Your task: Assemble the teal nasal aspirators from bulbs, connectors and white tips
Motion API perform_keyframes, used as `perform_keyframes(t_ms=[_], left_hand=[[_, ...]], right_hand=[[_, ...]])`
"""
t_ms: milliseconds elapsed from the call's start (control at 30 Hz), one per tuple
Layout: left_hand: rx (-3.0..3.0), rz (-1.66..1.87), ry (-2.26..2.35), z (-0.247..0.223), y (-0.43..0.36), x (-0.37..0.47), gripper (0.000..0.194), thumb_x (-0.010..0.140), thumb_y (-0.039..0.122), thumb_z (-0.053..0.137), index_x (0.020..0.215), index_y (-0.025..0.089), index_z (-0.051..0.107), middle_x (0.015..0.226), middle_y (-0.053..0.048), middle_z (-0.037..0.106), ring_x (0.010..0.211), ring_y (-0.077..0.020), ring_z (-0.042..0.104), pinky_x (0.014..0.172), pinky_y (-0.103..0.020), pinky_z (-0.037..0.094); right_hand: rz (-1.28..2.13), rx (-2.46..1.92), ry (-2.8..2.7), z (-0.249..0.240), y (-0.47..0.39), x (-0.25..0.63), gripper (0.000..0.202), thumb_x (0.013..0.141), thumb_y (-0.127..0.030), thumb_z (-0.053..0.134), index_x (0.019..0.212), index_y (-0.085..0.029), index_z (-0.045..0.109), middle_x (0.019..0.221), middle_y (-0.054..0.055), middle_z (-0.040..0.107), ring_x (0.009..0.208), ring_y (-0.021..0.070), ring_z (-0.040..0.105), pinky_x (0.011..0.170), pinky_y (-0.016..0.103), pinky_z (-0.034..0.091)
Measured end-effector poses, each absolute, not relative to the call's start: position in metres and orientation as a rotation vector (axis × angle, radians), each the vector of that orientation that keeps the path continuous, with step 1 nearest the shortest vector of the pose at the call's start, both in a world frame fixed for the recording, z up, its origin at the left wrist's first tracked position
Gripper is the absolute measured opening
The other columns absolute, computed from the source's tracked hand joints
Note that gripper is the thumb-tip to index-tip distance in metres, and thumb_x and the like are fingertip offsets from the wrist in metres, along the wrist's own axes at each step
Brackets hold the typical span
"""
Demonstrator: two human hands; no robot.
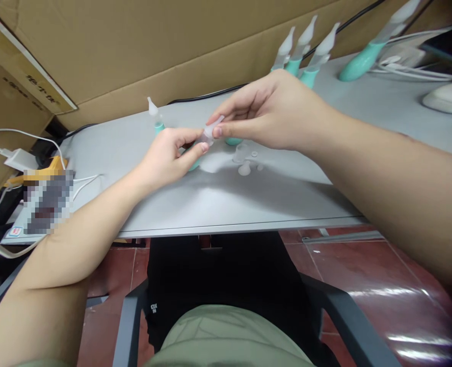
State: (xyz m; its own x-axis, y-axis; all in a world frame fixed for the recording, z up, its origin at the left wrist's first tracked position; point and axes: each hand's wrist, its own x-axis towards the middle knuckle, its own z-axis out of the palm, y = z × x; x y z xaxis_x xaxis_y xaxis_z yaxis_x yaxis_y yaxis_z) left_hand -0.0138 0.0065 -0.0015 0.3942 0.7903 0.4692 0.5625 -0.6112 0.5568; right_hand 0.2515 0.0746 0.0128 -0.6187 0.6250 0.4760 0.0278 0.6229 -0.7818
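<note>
Near the middle of the grey table, my left hand is closed round a teal bulb with a clear section at its upper end. My right hand pinches a whitish translucent tip between thumb and fingers, at the end of that clear section. Whether the tip and the clear section are joined is hidden by my fingers. Another teal piece lies partly behind my right hand. Below it are small translucent pieces and a small ring.
Several teal bulbs with white tips stand at the back right, and one more at the back left. A white mouse lies far right. Cables, a white adapter and a pixelated object are at left. Cardboard rises behind.
</note>
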Motion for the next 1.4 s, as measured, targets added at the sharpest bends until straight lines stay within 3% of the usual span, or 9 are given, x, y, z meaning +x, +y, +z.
perform_keyframes(t_ms=[267, 433, 533, 700, 867, 1000, 1100, 1267, 1400], left_hand=[[2.177, 1.119, 1.045, -0.004, 0.011, -0.013, 0.042, 0.116, 0.06, 0.076, 0.094, 0.024, 0.077, 0.086, -0.004, 0.069, 0.076, -0.0186, 0.056, 0.069, -0.037, 0.048], [2.163, 1.215, 0.982, -0.01, 0.023, -0.02, 0.05, 0.115, 0.077, 0.079, 0.122, 0.028, 0.08, 0.111, -0.009, 0.081, 0.101, -0.024, 0.078, 0.093, -0.041, 0.067], [2.18, 1.257, 1.061, -0.017, 0.036, -0.03, 0.051, 0.114, 0.08, 0.08, 0.127, 0.03, 0.075, 0.121, -0.01, 0.081, 0.117, -0.0281, 0.083, 0.107, -0.048, 0.071], [2.142, 1.276, 1.128, -0.017, 0.061, -0.042, 0.04, 0.117, 0.066, 0.082, 0.127, 0.03, 0.069, 0.121, -0.011, 0.082, 0.13, -0.0325, 0.085, 0.103, -0.048, 0.069], [2.099, 1.187, 1.283, -0.01, 0.099, -0.038, 0.029, 0.115, 0.044, 0.088, 0.12, 0.029, 0.064, 0.118, -0.008, 0.089, 0.11, -0.0273, 0.085, 0.094, -0.045, 0.064], [2.102, 1.126, 1.464, -0.017, 0.14, -0.037, 0.041, 0.113, 0.041, 0.096, 0.116, 0.029, 0.056, 0.113, -0.001, 0.086, 0.097, -0.0162, 0.071, 0.096, -0.043, 0.061], [2.107, 1.112, 1.539, -0.035, 0.161, -0.045, 0.044, 0.116, 0.038, 0.093, 0.12, 0.028, 0.051, 0.108, 0.002, 0.079, 0.095, -0.0127, 0.064, 0.099, -0.043, 0.057], [2.216, 1.177, 1.554, -0.071, 0.171, -0.058, 0.06, 0.124, 0.073, 0.079, 0.155, 0.034, 0.047, 0.123, 0.0, 0.075, 0.109, -0.0157, 0.067, 0.114, -0.047, 0.056], [2.387, 1.313, 1.461, -0.076, 0.153, -0.053, 0.104, 0.115, 0.097, 0.067, 0.189, 0.041, 0.022, 0.173, -0.016, 0.068, 0.154, -0.0361, 0.069, 0.126, -0.058, 0.059]], right_hand=[[0.966, -0.485, -2.036, 0.01, 0.068, 0.241, 0.034, 0.108, -0.061, 0.101, 0.116, -0.029, 0.09, 0.114, 0.008, 0.094, 0.106, 0.0313, 0.085, 0.106, 0.055, 0.075], [0.744, -0.478, -2.009, 0.008, 0.061, 0.241, 0.054, 0.109, -0.067, 0.097, 0.148, -0.032, 0.083, 0.135, 0.01, 0.094, 0.116, 0.0333, 0.088, 0.108, 0.052, 0.073], [0.558, -0.461, -1.923, 0.008, 0.069, 0.247, 0.039, 0.11, -0.061, 0.095, 0.134, -0.032, 0.087, 0.123, 0.008, 0.094, 0.105, 0.029, 0.086, 0.1, 0.047, 0.07], [0.379, -0.518, -1.782, 0.013, 0.095, 0.255, 0.022, 0.1, -0.052, 0.093, 0.102, -0.031, 0.086, 0.087, 0.005, 0.079, 0.079, 0.0232, 0.069, 0.079, 0.046, 0.055], [0.429, -0.576, -1.801, 0.009, 0.124, 0.258, 0.025, 0.089, -0.056, 0.092, 0.09, -0.032, 0.083, 0.075, 0.004, 0.073, 0.067, 0.0197, 0.061, 0.066, 0.045, 0.043], [0.498, -0.611, -1.885, 0.002, 0.144, 0.261, 0.029, 0.085, -0.059, 0.092, 0.09, -0.032, 0.082, 0.074, 0.004, 0.076, 0.064, 0.0171, 0.058, 0.063, 0.042, 0.042], [0.528, -0.695, -1.972, 0.001, 0.151, 0.266, 0.023, 0.089, -0.045, 0.095, 0.089, -0.031, 0.078, 0.069, -0.001, 0.073, 0.06, 0.0136, 0.056, 0.064, 0.041, 0.045], [0.5, -1.0, -2.086, 0.022, 0.135, 0.276, 0.039, 0.094, -0.014, 0.094, 0.079, -0.028, 0.061, 0.06, -0.008, 0.059, 0.062, 0.0093, 0.053, 0.065, 0.034, 0.041], [0.596, -1.395, -2.407, 0.053, 0.103, 0.286, 0.032, 0.107, -0.028, 0.087, 0.082, -0.024, 0.068, 0.067, -0.004, 0.058, 0.065, 0.0141, 0.047, 0.068, 0.037, 0.039]])
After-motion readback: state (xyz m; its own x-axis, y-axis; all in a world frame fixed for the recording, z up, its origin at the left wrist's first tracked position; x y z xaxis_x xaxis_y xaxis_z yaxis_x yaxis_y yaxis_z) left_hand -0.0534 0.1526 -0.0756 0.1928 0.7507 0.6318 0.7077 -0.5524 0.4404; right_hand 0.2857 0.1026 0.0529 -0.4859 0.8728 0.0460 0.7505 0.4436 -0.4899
